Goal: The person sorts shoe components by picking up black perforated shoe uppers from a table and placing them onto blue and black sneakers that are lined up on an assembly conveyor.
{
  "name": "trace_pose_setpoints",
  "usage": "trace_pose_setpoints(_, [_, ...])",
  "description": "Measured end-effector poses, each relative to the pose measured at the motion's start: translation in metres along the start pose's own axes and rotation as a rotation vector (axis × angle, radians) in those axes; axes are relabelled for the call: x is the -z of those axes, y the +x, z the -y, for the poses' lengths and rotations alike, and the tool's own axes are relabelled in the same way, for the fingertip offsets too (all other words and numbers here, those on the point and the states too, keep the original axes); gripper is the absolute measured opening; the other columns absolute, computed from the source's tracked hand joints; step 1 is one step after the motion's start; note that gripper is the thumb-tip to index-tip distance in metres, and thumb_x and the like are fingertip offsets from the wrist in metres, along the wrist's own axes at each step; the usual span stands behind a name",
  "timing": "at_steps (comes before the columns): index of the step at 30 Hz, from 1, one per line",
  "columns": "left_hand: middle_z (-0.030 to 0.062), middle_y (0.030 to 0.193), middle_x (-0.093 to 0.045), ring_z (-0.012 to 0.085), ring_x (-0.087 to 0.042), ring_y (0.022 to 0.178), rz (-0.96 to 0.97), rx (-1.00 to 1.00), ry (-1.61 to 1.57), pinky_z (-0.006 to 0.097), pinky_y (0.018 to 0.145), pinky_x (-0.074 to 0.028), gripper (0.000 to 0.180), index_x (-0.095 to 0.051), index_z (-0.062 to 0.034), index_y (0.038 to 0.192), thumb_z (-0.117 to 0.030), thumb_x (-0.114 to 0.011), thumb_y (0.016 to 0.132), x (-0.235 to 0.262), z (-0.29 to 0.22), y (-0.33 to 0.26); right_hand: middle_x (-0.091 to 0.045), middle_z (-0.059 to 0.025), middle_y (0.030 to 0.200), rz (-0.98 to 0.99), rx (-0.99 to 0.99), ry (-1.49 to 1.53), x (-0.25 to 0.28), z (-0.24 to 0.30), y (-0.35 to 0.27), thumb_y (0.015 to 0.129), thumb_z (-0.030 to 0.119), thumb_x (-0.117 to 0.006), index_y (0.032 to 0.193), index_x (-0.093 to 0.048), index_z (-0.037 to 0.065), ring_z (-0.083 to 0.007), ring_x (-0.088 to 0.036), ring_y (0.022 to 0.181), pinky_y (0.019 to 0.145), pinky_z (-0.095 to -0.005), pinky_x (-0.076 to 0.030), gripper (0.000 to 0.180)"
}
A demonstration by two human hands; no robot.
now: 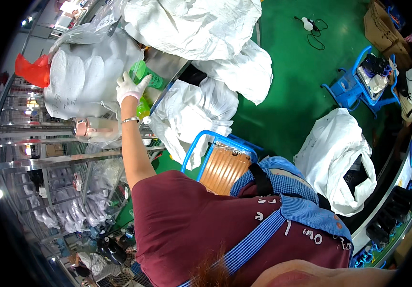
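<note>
My left hand [129, 89], in a white glove with a metal band at the wrist, reaches out to a green plastic cup [147, 74] lying tilted on a metal table [167, 64]. Its fingers and thumb wrap around the cup's wide end. Just below the hand stands a yellow-green bottle [143, 109]. A large clear bag of white pieces [84, 79] lies left of the hand. My right hand is out of view.
A pink tumbler [89, 127] lies on a wire rack at the left. White sacks [194, 24] are heaped on and beside the table. A blue-framed chair [222, 165] with an orange seat, a white bag [335, 148] and a blue stool [354, 88] stand on the green floor.
</note>
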State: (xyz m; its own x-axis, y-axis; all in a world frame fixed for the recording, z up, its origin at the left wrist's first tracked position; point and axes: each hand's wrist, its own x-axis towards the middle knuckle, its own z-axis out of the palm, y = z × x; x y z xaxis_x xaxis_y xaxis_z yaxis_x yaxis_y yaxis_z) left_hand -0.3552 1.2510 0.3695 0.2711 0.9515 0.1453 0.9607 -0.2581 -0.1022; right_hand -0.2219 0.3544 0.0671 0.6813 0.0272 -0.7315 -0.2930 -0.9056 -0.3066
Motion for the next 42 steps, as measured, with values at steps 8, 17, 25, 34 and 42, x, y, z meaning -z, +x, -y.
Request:
trace_pose_setpoints(8, [0.0275,0.123,-0.053,0.0423,-0.06,0.101,-0.528,0.047,-0.46,0.046,0.089,-0.047,0.046,-0.059,-0.0038,0.119,-0.041,-0.05,0.092,0.006,0.063,-0.016,-0.057,-0.0133,0.069,0.011,0.047,-0.033,-0.004,-0.01,0.001,0.085,0.023,-0.052,0.083,-0.059,0.007,-0.0279,-0.055,0.06,0.051,-0.0408,-0.044,0.018])
trace_pose_setpoints(17, [0.0219,0.122,-0.054,0.0401,-0.063,0.101,0.067,0.447,-0.026,0.048,0.083,-0.053,0.069,-0.032,-0.0124,0.138,-0.034,-0.067,0.083,-0.072,0.014,-0.084,-0.057,-0.0142,0.07,0.007,0.121,-0.078,-0.011,-0.031,0.005,0.083,0.022,-0.053,0.083,-0.059,0.007,-0.0299,-0.055,0.063,0.053,-0.042,-0.045,0.016])
trace_pose_setpoints(25, [0.0157,0.125,-0.053,0.036,-0.062,0.105,0.12,0.448,-0.118,0.046,0.083,-0.053,0.072,-0.03,-0.0162,0.141,-0.031,-0.07,0.083,-0.093,0.043,-0.058,-0.058,-0.015,0.072,-0.036,0.417,-0.262,-0.026,-0.079,0.008,0.082,0.022,-0.054,0.083,-0.058,0.008,-0.0317,-0.056,0.065,0.055,-0.043,-0.046,0.015])
trace_pose_setpoints(34, [0.0158,0.132,-0.044,0.0308,-0.051,0.118,-0.124,0.404,0.192,0.043,0.091,-0.048,0.064,-0.033,-0.0154,0.141,-0.021,-0.063,0.085,-0.112,0.077,-0.068,-0.058,-0.0157,0.073,-0.103,0.563,-0.329,-0.058,-0.11,-0.011,0.082,0.021,-0.056,0.081,-0.057,0.008,-0.0317,-0.056,0.066,0.056,-0.0424,-0.046,0.013])
trace_pose_setpoints(42, [0.014,0.134,-0.052,0.0269,-0.055,0.114,-0.754,-0.321,0.482,0.04,0.092,-0.047,0.046,-0.05,-0.0056,0.132,-0.024,-0.052,0.09,-0.127,-0.017,-0.148,-0.063,-0.0204,0.079,-0.251,0.198,0.015,-0.068,-0.064,-0.094,0.086,0.027,-0.054,0.084,-0.06,-0.001,-0.0351,-0.059,0.074,0.068,-0.0451,-0.047,0.029])
